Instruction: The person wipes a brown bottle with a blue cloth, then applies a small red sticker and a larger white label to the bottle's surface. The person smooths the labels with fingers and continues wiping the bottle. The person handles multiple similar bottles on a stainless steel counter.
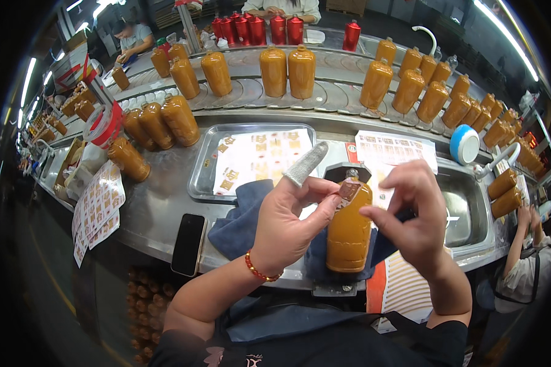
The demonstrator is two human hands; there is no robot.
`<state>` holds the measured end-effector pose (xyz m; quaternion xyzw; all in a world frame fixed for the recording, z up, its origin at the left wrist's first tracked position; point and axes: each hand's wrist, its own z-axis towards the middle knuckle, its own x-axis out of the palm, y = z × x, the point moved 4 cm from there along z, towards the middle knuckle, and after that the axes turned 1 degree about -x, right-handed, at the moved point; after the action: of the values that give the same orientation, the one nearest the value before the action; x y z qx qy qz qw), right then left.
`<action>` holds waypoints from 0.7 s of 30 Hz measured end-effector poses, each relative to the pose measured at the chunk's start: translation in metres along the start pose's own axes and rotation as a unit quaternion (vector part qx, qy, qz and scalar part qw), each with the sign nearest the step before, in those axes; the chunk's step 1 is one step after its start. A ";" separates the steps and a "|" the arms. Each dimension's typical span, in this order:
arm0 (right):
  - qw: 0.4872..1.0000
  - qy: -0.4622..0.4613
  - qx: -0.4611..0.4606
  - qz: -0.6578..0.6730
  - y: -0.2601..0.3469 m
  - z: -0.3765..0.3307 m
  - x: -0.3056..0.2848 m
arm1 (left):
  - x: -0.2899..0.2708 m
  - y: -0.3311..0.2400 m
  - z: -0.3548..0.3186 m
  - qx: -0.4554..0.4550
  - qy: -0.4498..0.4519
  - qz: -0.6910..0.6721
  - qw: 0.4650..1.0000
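Note:
An amber-brown bottle (348, 235) lies tilted on a dark blue cloth (242, 211) in front of me, neck pointing away. My left hand (288, 217), with a grey fabric finger sleeve and a red bead bracelet, pinches a small brownish label (349, 189) between thumb and finger at the bottle's shoulder. On the bottle's other side, my right hand (417, 214) has its fingers curved and apart from the thumb, with nothing seen between them. Its thumb tip is close to the bottle's side; whether it touches I cannot tell.
A metal tray (205, 174) with label sheets stands beyond my left hand. A phone (188, 244) lies left of the cloth. Several brown bottles (180, 120) stand at left and along the conveyor (245, 101). A sink (471, 208) is at right. Other people work nearby.

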<state>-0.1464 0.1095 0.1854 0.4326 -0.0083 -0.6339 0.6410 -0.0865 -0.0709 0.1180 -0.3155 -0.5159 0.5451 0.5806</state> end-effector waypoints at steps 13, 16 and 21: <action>0.990 0.065 0.095 0.085 -0.009 -0.037 0.003 | 0.032 0.008 -0.021 -0.033 0.044 -0.004 0.998; 0.961 0.087 0.173 0.195 -0.019 -0.045 0.001 | 0.033 0.009 -0.027 0.009 0.060 0.056 0.997; 0.849 0.062 0.336 0.404 -0.037 -0.063 -0.015 | 0.040 0.013 -0.031 0.040 0.086 0.156 0.983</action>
<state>-0.1442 0.1630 0.1330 0.6182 -0.3551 -0.2493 0.6555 -0.0666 -0.0239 0.1080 -0.4143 -0.3860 0.6201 0.5430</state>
